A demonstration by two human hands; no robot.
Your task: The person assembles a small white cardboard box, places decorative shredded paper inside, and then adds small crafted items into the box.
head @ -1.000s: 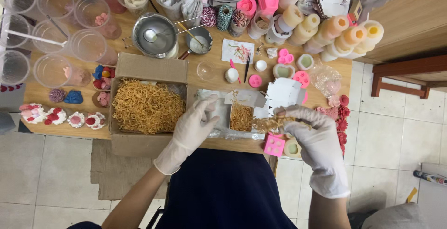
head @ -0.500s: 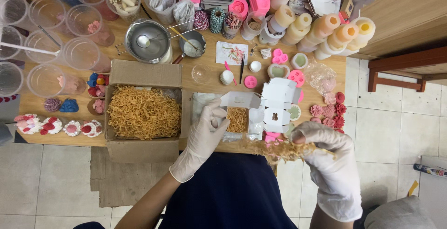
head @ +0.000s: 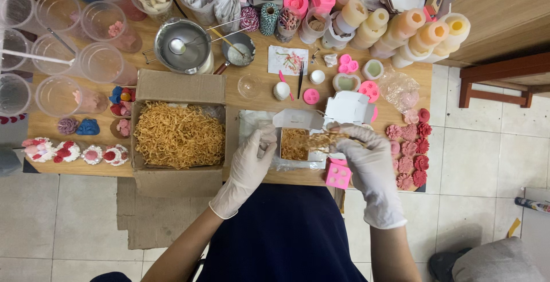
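A small white gift box (head: 299,122) stands open on a clear plastic sheet at the table's front edge, partly filled with tan paper shreds. My left hand (head: 252,159), in a white glove, rests against the box's left side. My right hand (head: 364,159), also gloved, pinches a tuft of paper shreds (head: 321,140) just over the box's right edge. A big cardboard box (head: 179,134) full of the same shreds sits to the left of my left hand.
Red and pink flower shapes (head: 410,147) lie at the right. A pink mould (head: 338,174) sits by my right wrist, a second white box (head: 349,108) behind. Decorated cupcake shapes (head: 69,151), plastic cups (head: 63,21), a metal pot (head: 182,46) and candle cylinders (head: 412,30) crowd the table.
My right hand, which had dropped to the table's front edge with the shreds, has come back up and left over the small box. My left hand stays at the box's side.
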